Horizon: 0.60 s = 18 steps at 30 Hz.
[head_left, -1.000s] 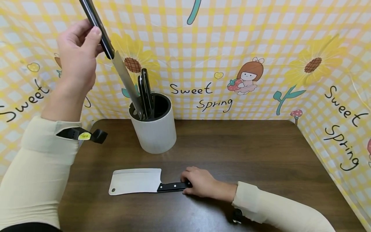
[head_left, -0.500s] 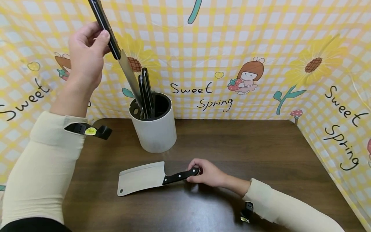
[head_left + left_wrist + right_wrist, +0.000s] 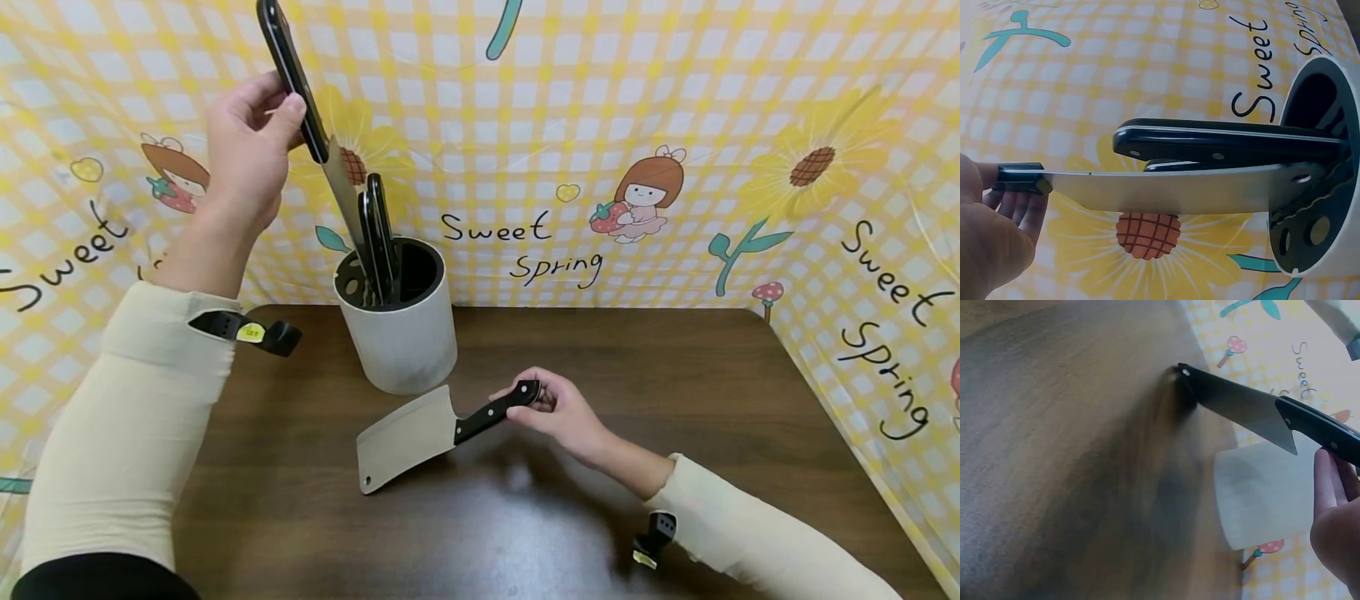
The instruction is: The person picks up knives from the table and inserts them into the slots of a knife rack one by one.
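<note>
My left hand (image 3: 251, 154) grips a kitchen knife (image 3: 343, 192) by its black handle, blade slanting down. In the left wrist view, the blade (image 3: 1166, 192), with a hole near its end, reaches the dark slotted mouth of the white round knife block (image 3: 401, 350); how deep it sits is unclear. My right hand (image 3: 562, 417) pinches the end of a cleaver's (image 3: 412, 437) black riveted handle, which is raised from the table. The cleaver's wide blade tilts down to the left, in front of the block. Whether its lowest corner touches the table, I cannot tell.
Other black knife handles (image 3: 378, 237) stick up from the block beside the left hand's blade. The brown wooden table (image 3: 675, 400) is bounded by a yellow checked cloth (image 3: 480, 108) behind and at the sides.
The cleaver has been lifted by its handle from lying flat, moving right and toward the block. My left hand has shifted right and slightly down, bringing its knife more upright.
</note>
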### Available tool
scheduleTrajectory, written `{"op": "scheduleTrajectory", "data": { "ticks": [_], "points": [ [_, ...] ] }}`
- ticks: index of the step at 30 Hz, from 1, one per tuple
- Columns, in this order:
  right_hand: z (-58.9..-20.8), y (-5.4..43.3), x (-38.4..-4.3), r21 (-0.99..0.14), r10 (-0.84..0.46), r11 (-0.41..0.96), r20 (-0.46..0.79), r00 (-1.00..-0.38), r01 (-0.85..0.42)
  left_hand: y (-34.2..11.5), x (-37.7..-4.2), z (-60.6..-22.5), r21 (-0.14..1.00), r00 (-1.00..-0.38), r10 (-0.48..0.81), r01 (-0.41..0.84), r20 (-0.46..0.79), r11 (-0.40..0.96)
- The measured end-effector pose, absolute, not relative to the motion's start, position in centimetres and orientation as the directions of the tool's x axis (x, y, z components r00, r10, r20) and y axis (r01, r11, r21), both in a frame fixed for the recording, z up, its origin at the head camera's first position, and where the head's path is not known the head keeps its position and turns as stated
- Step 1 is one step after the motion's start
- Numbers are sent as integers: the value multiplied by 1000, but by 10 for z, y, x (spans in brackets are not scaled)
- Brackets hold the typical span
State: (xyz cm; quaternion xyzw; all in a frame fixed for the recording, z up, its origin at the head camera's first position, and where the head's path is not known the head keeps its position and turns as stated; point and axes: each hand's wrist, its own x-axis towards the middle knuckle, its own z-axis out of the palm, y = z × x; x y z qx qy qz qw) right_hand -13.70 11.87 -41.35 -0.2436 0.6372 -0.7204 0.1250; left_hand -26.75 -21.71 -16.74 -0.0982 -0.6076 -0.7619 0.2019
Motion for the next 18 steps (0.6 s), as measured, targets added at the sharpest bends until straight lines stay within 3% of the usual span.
{"op": "scheduleTrajectory", "data": {
  "ticks": [18],
  "points": [
    [-370, 152, -143, -941, -396, -171, 338, -854, -292, -213, -271, -190, 926, -926, -57, 376, 373, -44]
  ]
}}
